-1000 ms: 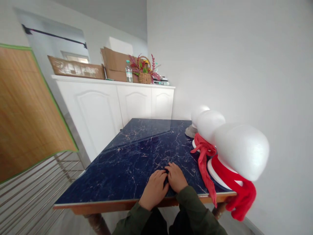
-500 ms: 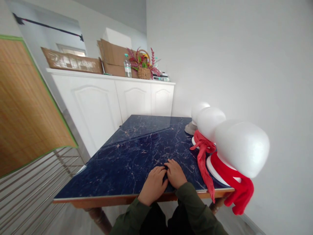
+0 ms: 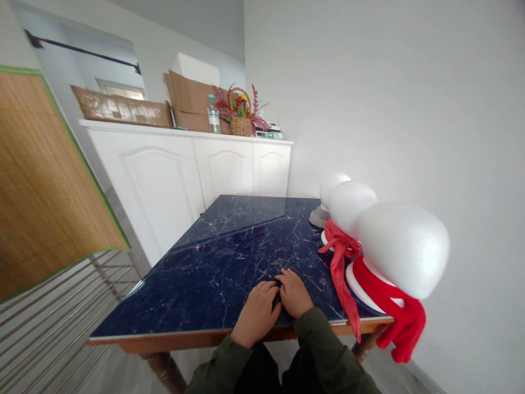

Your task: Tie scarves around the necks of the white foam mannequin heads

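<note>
My left hand (image 3: 257,313) and my right hand (image 3: 294,294) lie palm down side by side on the dark blue marble-patterned table (image 3: 213,268), near its front edge, fingertips touching each other. Neither hand holds anything. To the right stand three white foam heads in a row. The nearest foam head (image 3: 404,249) wears a red scarf (image 3: 396,314) that hangs over the table's edge. The middle foam head (image 3: 351,207) has a thinner red scarf (image 3: 341,268) tied round its neck. The far foam head (image 3: 333,186) is partly hidden behind it.
A white cabinet (image 3: 184,169) stands behind the table, carrying cardboard boxes (image 3: 188,104), a water bottle (image 3: 213,117) and a flower basket (image 3: 240,117). A bamboo mat (image 3: 41,186) and metal railing (image 3: 61,312) are at the left. A white wall runs along the right.
Only the view has shifted slightly; my hands stay in the same place on the table.
</note>
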Demonstrator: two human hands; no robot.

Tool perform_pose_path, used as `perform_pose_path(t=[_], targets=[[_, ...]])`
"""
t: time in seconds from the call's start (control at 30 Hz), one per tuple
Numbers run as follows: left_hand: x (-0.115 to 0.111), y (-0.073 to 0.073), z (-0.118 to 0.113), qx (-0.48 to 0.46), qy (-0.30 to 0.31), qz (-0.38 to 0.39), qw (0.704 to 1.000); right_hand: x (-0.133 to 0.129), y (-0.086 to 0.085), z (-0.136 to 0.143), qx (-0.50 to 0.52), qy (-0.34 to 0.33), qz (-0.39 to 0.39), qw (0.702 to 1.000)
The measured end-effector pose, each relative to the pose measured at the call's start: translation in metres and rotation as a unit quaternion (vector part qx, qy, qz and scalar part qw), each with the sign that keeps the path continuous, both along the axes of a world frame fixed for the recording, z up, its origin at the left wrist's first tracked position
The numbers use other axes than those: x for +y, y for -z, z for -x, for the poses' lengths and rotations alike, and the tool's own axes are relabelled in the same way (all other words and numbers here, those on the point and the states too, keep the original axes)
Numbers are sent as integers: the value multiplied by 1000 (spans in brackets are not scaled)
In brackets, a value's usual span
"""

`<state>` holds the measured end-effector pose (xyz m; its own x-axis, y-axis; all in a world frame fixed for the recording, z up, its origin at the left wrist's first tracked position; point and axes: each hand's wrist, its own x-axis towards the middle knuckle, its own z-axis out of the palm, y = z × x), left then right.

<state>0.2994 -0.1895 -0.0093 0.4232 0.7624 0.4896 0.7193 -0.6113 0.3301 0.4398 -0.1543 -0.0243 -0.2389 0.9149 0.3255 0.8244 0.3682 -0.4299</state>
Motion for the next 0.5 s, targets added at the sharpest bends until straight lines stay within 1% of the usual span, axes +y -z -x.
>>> perform_pose_path(t=[0.5], targets=[[-1,-3,0,8,3,5,1000,-1,1,0,9,3,-17,1000]])
